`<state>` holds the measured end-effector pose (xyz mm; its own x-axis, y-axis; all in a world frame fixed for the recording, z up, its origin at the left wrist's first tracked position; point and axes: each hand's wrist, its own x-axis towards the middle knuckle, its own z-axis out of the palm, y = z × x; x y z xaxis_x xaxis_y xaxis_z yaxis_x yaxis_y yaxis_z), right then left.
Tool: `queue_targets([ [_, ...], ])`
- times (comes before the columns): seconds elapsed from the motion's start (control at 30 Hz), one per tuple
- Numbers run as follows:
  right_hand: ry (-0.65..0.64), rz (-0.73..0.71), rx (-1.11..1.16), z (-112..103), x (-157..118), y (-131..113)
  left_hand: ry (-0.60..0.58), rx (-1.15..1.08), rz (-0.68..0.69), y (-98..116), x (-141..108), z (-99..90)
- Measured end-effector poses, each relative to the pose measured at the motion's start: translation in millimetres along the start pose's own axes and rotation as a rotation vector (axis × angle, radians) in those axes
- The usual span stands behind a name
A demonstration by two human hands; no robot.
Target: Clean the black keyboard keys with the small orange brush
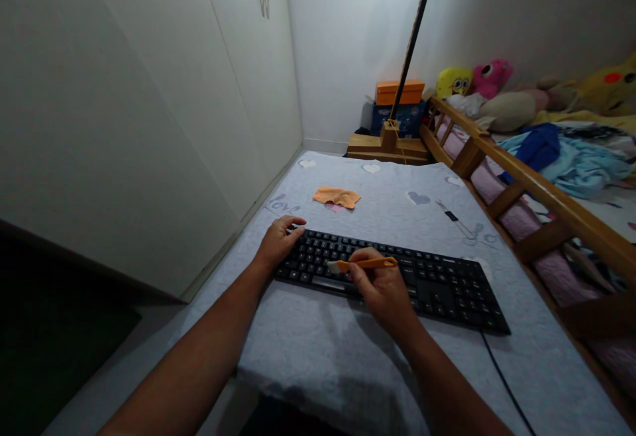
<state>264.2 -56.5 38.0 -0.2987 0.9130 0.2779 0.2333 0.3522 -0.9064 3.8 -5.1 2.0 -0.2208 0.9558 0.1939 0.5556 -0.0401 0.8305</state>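
A black keyboard (437,283) lies flat on the cloth-covered table. My left hand (279,242) grips its left end, with the thumb near the upper left corner and the fingers curved past the edge. In my right hand (380,290) is a small brush (370,264) with an orange handle, pinched between thumb and fingers. Its pale bristles (334,267) point left over the keys, though whether they touch is hard to tell. Beyond the keyboard rests an orange cloth (336,196), crumpled. To the right of it lies a thin tool with a black middle (451,216).
A white wardrobe (199,91) borders the table on the left, and a wooden bed rail (541,184) on the right. The keyboard's cable (507,380) runs off towards me. Behind the table stand a black pole (411,45) on a wooden base and stacked boxes (400,93).
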Motion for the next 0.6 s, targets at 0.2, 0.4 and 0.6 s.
queue_targets([
  [0.2,-0.098,0.011,0.044,10.7,-1.0,6.0,0.011,0.013,-0.008,-2.7,5.0,2.1],
  [0.4,-0.124,0.035,0.009,11.0,-2.3,6.9,0.005,0.024,-0.002,-6.6,6.0,2.7],
  [0.6,-0.130,0.028,-0.125,-7.9,-2.5,7.0,-0.002,0.037,-0.002,-8.5,7.9,3.1],
])
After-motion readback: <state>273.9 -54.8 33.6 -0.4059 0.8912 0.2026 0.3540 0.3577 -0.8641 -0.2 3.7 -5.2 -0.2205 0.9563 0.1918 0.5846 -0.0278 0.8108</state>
